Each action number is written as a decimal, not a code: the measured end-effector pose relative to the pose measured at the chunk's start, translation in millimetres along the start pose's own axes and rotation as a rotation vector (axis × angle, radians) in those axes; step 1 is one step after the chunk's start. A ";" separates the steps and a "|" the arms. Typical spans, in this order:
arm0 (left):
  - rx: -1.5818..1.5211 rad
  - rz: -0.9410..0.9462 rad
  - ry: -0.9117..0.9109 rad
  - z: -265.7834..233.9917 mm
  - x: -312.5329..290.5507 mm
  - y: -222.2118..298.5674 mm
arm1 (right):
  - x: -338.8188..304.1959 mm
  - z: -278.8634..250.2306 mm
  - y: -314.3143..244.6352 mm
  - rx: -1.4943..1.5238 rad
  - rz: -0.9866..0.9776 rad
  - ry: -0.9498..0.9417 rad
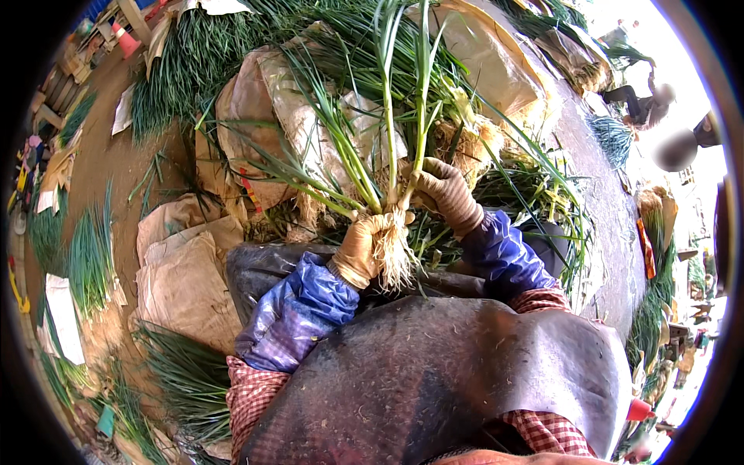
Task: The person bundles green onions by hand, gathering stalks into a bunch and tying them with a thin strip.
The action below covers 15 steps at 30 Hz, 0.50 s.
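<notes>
Both my hands wear tan work gloves and blue plastic sleeve covers. My left hand [360, 249] is closed around the base of several green onions [353, 167], whose pale roots [394, 256] hang below the fist. Their leaves fan up and away to the left. My right hand [446, 192] is closed on the white lower stem of a green onion [421, 132] standing upright beside the others. The fingertips of both hands are close together near the stem bases. A dark, stained apron [434, 372] covers my lap just below.
Beyond my hands lie paper-wrapped bundles [271, 116] and a large heap of green onions [209, 70]. Folded brown sacking [190, 263] lies to the left. Loose leaves [535, 201] pile at the right. An orange cone [124, 39] stands far left, and people [647, 105] are at far right.
</notes>
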<state>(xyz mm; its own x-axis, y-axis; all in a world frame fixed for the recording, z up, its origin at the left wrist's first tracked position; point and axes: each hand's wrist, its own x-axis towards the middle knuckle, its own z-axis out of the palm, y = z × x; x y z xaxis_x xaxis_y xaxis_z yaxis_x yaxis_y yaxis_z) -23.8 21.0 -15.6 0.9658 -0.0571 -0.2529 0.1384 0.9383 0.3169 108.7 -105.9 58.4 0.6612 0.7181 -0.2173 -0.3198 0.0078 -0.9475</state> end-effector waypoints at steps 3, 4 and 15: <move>-0.005 0.035 0.053 -3.7 2.0 -2.2 | -0.6 -7.6 7.3 -0.114 -0.069 0.023; 0.010 0.056 0.070 -4.9 2.1 -4.0 | -0.5 -11.2 9.9 -0.147 -0.112 -0.001; 0.013 0.043 0.076 3.7 0.5 -0.3 | 36.9 -24.0 -13.3 0.151 -0.116 0.103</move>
<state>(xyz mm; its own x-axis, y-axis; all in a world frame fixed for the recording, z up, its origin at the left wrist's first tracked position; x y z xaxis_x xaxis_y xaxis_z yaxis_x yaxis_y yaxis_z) -22.6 19.4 -12.4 0.9516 0.0095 -0.3072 0.1008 0.9347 0.3410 153.7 -96.2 57.3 0.7625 0.6319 -0.1393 -0.3309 0.1958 -0.9231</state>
